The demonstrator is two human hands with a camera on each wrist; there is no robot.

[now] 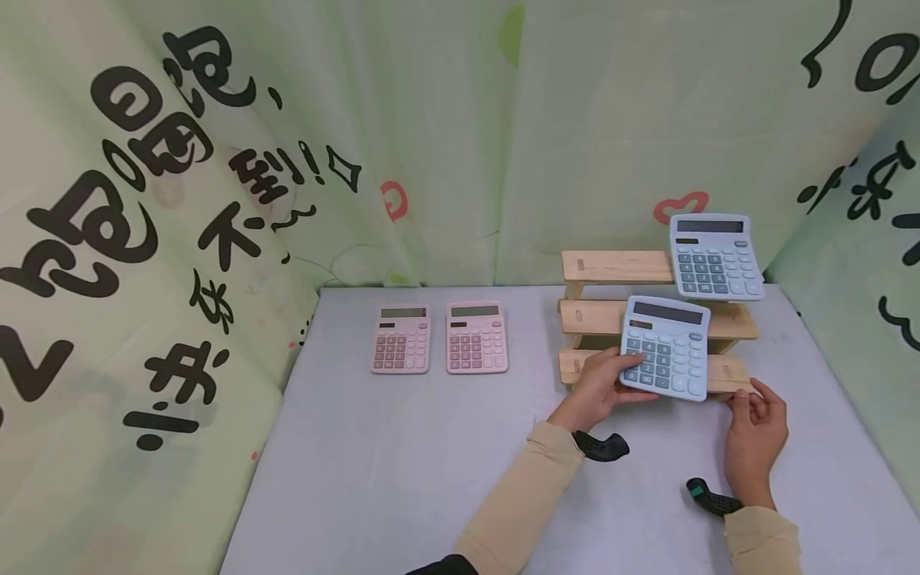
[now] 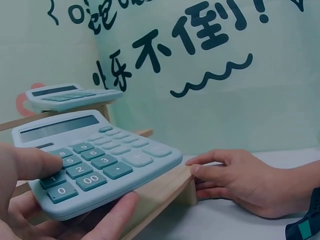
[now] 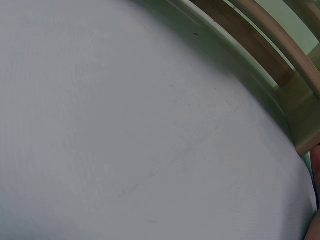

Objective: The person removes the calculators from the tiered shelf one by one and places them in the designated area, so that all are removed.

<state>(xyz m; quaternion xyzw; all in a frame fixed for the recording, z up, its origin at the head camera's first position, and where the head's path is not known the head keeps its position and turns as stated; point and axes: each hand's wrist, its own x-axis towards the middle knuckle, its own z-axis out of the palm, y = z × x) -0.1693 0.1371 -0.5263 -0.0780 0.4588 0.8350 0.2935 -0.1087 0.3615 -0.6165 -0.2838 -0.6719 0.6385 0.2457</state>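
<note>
My left hand (image 1: pixel 600 388) grips a light blue calculator (image 1: pixel 664 351) at its lower left corner, thumb over the keys and fingers underneath. The calculator is tilted in front of a three-step wooden rack (image 1: pixel 585 318), overlapping its lower steps in the head view. With thumb and fingers, my right hand (image 1: pixel 758 435) pinches the right end of the rack's lowest step (image 2: pixel 172 187). A second light blue calculator (image 1: pixel 717 257) leans at the right of the top step. The right wrist view shows the rack's underside (image 3: pixel 302 107) and a sliver of fingers at the edge.
Two pink calculators, a left one (image 1: pixel 401 339) and a right one (image 1: pixel 477 338), lie side by side on the white table (image 1: pixel 402 463), left of the rack. A pale green printed curtain (image 1: pixel 446 144) hangs behind and along both sides. Both wrists wear black straps.
</note>
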